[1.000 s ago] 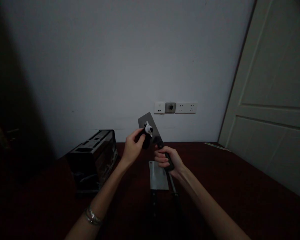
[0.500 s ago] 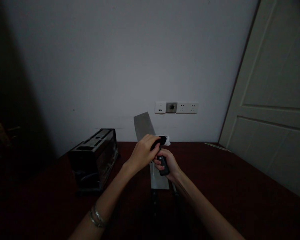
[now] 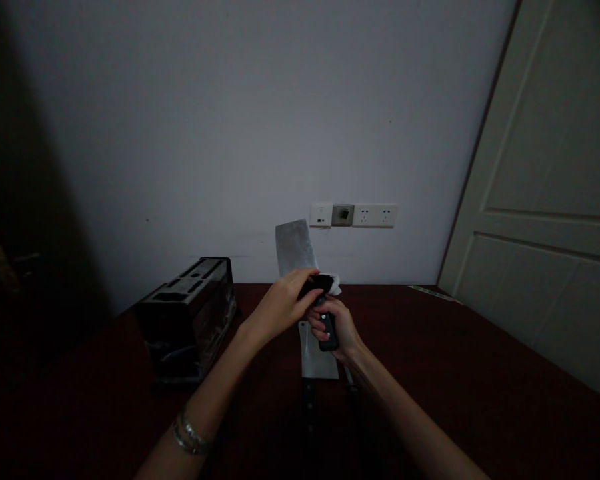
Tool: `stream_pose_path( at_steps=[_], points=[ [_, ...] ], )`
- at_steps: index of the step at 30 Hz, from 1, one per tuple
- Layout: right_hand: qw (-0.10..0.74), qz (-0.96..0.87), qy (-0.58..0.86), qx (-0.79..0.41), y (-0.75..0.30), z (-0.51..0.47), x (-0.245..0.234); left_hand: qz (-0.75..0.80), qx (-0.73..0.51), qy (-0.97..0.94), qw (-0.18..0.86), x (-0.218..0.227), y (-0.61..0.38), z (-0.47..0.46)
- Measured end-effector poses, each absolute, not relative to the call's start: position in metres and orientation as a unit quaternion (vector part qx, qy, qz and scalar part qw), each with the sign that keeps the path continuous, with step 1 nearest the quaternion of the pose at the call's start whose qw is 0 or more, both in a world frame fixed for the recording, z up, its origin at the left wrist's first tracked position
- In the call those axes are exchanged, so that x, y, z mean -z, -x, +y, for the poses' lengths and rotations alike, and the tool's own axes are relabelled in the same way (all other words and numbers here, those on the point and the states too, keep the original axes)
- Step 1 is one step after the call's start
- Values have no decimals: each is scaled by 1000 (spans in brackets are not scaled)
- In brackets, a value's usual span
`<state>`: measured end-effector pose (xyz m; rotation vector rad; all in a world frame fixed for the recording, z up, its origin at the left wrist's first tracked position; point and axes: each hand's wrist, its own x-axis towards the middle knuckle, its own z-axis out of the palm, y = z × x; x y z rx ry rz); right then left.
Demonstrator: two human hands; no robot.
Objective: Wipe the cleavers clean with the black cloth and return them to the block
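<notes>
Steel-bladed, the cleaver point(image 3: 295, 245) is raised above the table point(image 3: 430, 347) in my head view. Work on it looks under way, unfinished; a second cleaver point(image 3: 317, 360) lies beneath it. My left hand point(image 3: 287, 293), knuckles bent, pinches black-and-white cloth point(image 3: 324, 283) by the blade's base; my right hand point(image 3: 344, 328) curls tightly round the handle point(image 3: 329, 339).

The right hand point(image 3: 345, 327) grips a cleaver point(image 3: 295, 245) by its black handle, blade pointing up, while the left hand point(image 3: 286, 298) holds a black-and-white cloth point(image 3: 334, 285) around the area where blade and handle meet. Below, a second cleaver point(image 3: 319, 360) lies on the dark red table point(image 3: 430, 360) near a thin rod point(image 3: 349, 376); a black box point(image 3: 177, 323) with a slotted top stands to the left.
</notes>
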<state>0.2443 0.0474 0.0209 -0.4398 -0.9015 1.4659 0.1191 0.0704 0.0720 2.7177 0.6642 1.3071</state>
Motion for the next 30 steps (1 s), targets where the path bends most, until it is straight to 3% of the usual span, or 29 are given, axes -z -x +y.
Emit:
stream_pose_path(
  at_steps=[9, 20, 30],
  points=[
    [633, -390, 205, -636, -249, 51, -21, 159, -347, -924, 17, -75, -114, 72],
    [623, -401, 211, -638, -246, 51, -19, 253, -510, -815, 110, -62, -122, 83],
    [631, -409, 231, -617, -243, 50, -18, 246, -454, -854, 67, -64, -127, 73]
  ],
)
